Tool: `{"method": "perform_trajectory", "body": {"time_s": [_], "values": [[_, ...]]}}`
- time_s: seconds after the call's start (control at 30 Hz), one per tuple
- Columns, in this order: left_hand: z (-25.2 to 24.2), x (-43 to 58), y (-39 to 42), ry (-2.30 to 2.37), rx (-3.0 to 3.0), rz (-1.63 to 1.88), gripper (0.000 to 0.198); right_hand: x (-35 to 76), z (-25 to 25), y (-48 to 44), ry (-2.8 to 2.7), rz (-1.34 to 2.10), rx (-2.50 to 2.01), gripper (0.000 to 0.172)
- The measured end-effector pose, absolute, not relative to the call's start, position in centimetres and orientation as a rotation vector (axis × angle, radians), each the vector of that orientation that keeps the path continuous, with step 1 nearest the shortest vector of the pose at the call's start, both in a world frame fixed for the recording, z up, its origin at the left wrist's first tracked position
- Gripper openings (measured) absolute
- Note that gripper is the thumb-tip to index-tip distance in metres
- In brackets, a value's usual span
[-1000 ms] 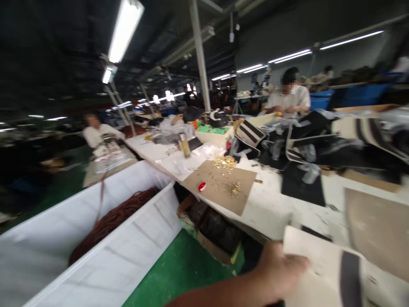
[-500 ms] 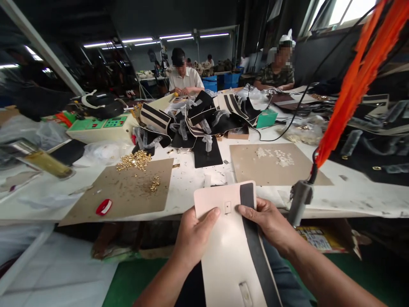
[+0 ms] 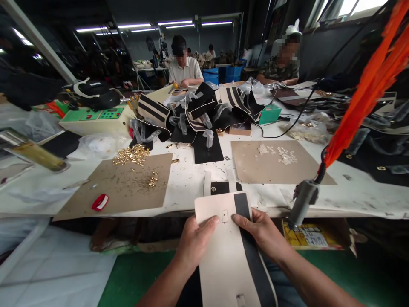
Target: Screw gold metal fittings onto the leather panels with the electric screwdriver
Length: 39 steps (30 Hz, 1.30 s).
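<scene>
Our left hand (image 3: 196,241) and right hand (image 3: 268,232) pinch a flat cream panel with a dark stripe (image 3: 223,256) at six o'clock, thumbs on its face, other fingers mostly hidden. Within the last second the right hand has joined the left, which we judge steadies the panel. Beyond its top edge, at twelve, a black piece with a metal eyelet (image 3: 228,186) now shows more; small gold metal fittings (image 3: 132,154) lie at ten.
</scene>
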<state>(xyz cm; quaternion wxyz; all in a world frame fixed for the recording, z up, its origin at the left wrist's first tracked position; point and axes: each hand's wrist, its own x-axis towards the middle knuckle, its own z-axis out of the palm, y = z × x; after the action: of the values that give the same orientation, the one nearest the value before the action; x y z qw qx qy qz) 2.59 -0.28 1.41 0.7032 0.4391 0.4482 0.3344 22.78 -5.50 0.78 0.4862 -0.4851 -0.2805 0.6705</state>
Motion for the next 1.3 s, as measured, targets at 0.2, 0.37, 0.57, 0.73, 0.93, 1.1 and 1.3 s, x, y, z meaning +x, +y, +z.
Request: {"method": "perform_trajectory", "body": {"time_s": [0.2,0.37,0.57,0.73,0.93,1.1,1.3], "values": [[-1.3,2.5,0.2,1.125,1.076,0.677,0.045,22.9,-0.9,-4.9,-0.793,1.625,-1.387,0.056],[-1.2,2.0,1.3,1.163,1.169,0.669,0.038,22.8,-1.5,-3.2,-0.860,1.608,-1.431,0.051],[-0.7,1.6,3.4,1.206,1.303,0.675,0.033,22.5,-1.1,-0.8,-0.918,1.550,-1.516,0.048],[-0.9,1.8,3.8,1.233,1.365,0.577,0.031,22.3,-0.8,-0.5,-1.073,1.415,-1.642,0.042],[-0.1,1.9,4.8,1.238,1.427,0.526,0.028,21.7,-0.1,0.1,-1.184,1.224,-1.714,0.040],[0.9,2.5,8.5,1.274,1.522,0.583,0.027,21.8,0.6,3.4,-1.359,0.897,-1.880,0.037],[0.1,2.9,11.3,1.271,1.521,0.542,0.026,22.0,0.4,6.1,-1.494,0.743,-2.002,0.033]]}}
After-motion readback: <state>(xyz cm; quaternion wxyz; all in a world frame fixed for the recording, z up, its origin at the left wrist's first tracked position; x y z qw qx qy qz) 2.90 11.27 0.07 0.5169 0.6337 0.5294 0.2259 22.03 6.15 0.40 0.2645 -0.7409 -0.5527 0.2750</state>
